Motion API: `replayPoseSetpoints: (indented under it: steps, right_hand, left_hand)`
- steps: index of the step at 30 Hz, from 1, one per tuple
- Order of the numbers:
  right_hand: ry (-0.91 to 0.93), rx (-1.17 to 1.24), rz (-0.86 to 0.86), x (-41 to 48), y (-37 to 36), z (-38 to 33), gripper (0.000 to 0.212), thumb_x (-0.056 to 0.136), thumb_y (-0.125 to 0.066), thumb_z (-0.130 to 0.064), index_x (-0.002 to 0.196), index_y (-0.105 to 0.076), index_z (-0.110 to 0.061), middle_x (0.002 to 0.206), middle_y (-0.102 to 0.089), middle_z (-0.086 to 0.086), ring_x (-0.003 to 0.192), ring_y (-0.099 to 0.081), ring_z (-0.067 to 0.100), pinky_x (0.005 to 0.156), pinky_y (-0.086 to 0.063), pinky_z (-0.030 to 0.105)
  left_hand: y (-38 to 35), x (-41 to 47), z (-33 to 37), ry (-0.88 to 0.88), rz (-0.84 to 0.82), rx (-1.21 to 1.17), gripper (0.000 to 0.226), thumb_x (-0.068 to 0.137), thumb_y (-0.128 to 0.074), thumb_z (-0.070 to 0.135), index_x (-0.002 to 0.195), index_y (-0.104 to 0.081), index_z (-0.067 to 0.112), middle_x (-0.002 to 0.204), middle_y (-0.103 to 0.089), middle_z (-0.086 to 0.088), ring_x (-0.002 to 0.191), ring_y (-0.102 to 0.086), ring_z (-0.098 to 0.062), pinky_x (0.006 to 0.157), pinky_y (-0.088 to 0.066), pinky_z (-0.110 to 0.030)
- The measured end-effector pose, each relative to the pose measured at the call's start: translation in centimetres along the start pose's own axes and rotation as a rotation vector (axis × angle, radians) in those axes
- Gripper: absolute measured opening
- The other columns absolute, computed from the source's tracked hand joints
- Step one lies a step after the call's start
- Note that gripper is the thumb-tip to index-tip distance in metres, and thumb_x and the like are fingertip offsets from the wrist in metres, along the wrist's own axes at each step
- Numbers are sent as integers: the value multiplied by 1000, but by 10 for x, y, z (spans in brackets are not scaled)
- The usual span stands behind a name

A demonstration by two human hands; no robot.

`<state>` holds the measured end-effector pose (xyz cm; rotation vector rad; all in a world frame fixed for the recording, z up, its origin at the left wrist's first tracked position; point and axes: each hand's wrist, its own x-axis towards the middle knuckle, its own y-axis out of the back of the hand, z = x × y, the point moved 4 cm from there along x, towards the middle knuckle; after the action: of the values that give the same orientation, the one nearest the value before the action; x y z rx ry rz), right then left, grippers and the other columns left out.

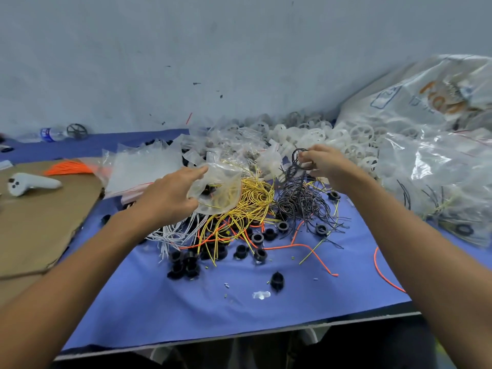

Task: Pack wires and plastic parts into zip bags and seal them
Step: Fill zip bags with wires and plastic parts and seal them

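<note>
My left hand (pixel 170 195) holds a clear zip bag (pixel 221 187) by its edge, above the pile of yellow wires (pixel 250 206); a black part and yellow wire show inside it. My right hand (pixel 322 161) pinches a coiled black wire (pixel 299 158) lifted over the heap of black wires (pixel 303 201). White wires (pixel 175 233) lie below my left wrist. Several black plastic parts (pixel 258 238) are scattered on the blue cloth (pixel 213 310), with orange wires (pixel 311 249) among them.
A stack of empty zip bags (pixel 141 166) lies at back left, beside a cardboard sheet (pixel 40 222) bearing a white controller (pixel 29 182) and orange wires (pixel 69 166). White plastic wheels (pixel 346 139) and big clear sacks (pixel 439 155) fill the right. A water bottle (pixel 53 133) lies by the wall.
</note>
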<state>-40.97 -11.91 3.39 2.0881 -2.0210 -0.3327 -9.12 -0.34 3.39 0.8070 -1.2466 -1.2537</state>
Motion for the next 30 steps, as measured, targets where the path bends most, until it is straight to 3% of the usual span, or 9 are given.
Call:
replayPoseSetpoints:
  steps: [3, 7, 12, 14, 17, 20, 23, 27, 30]
  right_hand:
    - [54, 238, 12, -5, 5, -10, 10, 99, -52, -12, 105, -59, -7, 101, -65, 13, 96, -62, 25, 77, -53, 36]
    - [112, 143, 27, -9, 7, -21, 11, 99, -53, -9, 105, -60, -5, 97, -70, 13, 91, -68, 22, 85, -57, 39]
    - [172, 412, 84, -18, 15, -41, 7, 100, -52, -16, 103, -57, -12, 89, -69, 7, 89, -69, 28, 79, -59, 39]
    - [182, 595, 8, -29, 13, -47, 8, 100, -51, -17, 99, -59, -14, 81, -68, 5, 81, -71, 27, 70, -60, 35]
    - [105, 716, -284, -56, -17, -42, 14, 98, -53, -19, 102, -64, -13, 77, -62, 3, 75, -66, 24, 60, -55, 29]
    - [0, 709, -494, -84, -75, -24, 16, 96, -56, -12, 104, -68, -5, 82, -64, 9, 80, -67, 20, 70, -58, 28]
    - [87, 376, -426, -98, -129, -13, 19, 95, -56, -7, 102, -73, -10, 94, -71, 11, 88, -65, 15, 80, -55, 28]
    - [569, -556, -245, -89, -188, -27, 24, 95, -47, -8, 105, -68, -9, 98, -70, 12, 82, -61, 24, 69, -39, 31]
    - [604, -787, -212, -69, -221, -35, 27, 88, -52, -1, 114, -58, -4, 105, -65, 14, 87, -61, 29, 68, -39, 33]
  left_hand:
    - [2, 0, 2, -3, -4, -6, 77, 85, -58, 14, 153, -28, 34, 153, -41, 6, 127, -50, -21, 100, -43, -41]
    - [4, 0, 6, -3, -14, -2, 76, 86, -57, 15, 154, -27, 33, 152, -41, 5, 118, -55, -23, 99, -44, -41]
    - [2, -1, 6, -18, -7, -1, 74, 88, -57, 15, 154, -27, 32, 154, -39, 5, 122, -54, -23, 100, -42, -40]
    - [3, -1, 5, -14, -2, -5, 75, 87, -57, 14, 154, -28, 31, 154, -39, 5, 131, -47, -20, 101, -42, -40]
    - [0, -1, 8, -18, -25, -19, 77, 85, -57, 14, 154, -27, 30, 154, -39, 4, 135, -45, -19, 103, -42, -39]
    - [-4, -3, 13, -36, -44, -35, 80, 84, -58, 15, 155, -25, 29, 155, -38, 4, 133, -46, -21, 103, -44, -39]
    - [-5, -5, 15, -38, -69, -24, 85, 83, -59, 14, 156, -20, 30, 158, -32, 3, 136, -45, -23, 103, -45, -45]
    - [-3, -7, 19, -79, -86, 31, 91, 81, -58, 10, 157, -13, 32, 161, -25, 7, 135, -44, -24, 99, -46, -44]
    - [2, -9, 24, -116, -90, 49, 92, 80, -55, 5, 157, -12, 32, 160, -26, 6, 129, -49, -25, 94, -48, -43]
